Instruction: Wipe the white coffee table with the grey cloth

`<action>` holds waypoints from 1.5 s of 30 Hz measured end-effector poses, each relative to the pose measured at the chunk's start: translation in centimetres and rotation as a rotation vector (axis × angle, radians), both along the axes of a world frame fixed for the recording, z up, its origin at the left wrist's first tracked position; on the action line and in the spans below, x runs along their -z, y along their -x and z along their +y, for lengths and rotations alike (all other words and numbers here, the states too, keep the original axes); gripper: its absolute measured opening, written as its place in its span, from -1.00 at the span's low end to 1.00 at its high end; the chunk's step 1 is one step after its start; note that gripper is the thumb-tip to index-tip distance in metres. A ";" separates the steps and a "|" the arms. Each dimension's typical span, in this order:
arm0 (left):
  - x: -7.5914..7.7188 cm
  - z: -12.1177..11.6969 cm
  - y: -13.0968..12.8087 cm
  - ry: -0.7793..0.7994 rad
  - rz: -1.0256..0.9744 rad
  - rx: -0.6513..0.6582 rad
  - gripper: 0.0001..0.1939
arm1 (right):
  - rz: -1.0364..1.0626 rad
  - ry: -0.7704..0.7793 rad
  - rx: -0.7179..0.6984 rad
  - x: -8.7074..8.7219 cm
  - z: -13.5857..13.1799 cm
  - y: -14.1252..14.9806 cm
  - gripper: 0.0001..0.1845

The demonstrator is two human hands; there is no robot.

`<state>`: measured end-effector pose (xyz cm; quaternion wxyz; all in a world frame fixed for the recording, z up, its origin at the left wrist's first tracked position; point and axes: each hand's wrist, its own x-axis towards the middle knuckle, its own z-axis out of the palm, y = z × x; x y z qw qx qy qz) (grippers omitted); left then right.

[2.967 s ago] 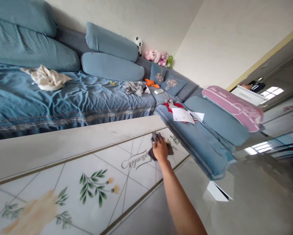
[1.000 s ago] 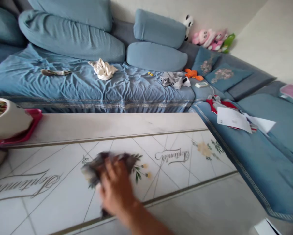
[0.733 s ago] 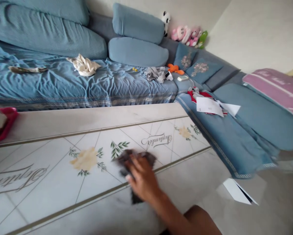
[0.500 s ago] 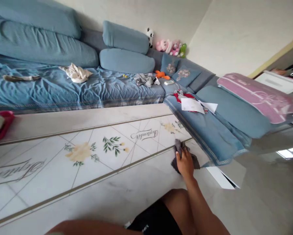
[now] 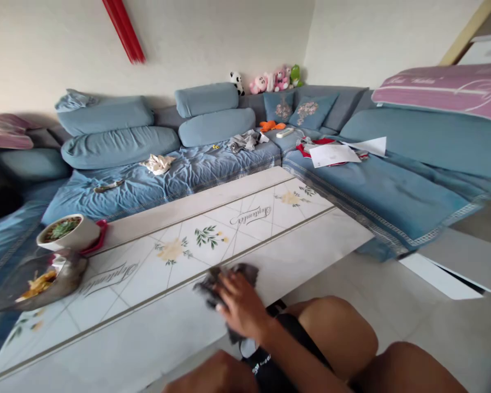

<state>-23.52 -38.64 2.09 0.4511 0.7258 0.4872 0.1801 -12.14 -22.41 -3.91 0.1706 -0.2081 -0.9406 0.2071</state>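
Observation:
My right hand point(image 5: 240, 307) presses a dark grey cloth point(image 5: 212, 284) flat on the near edge of a long white table point(image 5: 311, 234) with printed flowers and script lettering. The fingers are curled over the cloth, and both are slightly smeared by motion. My forearm comes in from the lower right, above my bare knees and black shorts. My left hand is out of sight.
A white pot with a green plant point(image 5: 67, 232) on a pink tray and a glass dish of snacks point(image 5: 36, 281) stand at the table's left end. A blue corner sofa point(image 5: 188, 169) with cushions, clothes and papers point(image 5: 335, 154) wraps round it. A white box point(image 5: 445, 273) lies on the floor at right.
My right hand has swept the cloth from the table's far right corner back along the near edge towards me. The view has swung left and up, bringing the pot and dish into sight.

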 end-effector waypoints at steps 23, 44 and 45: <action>8.8 8.7 4.4 -0.604 0.597 -0.503 -0.23 | 0.543 0.823 0.265 -1.7 3.2 -12.0 -0.23; 7.2 28.5 -7.9 -0.716 0.375 0.131 -0.36 | 0.588 1.031 1.235 2.2 23.6 -25.5 -0.76; 7.2 29.7 -8.7 -0.720 0.380 0.146 -0.37 | 0.593 1.050 1.242 2.5 23.8 -25.4 -0.74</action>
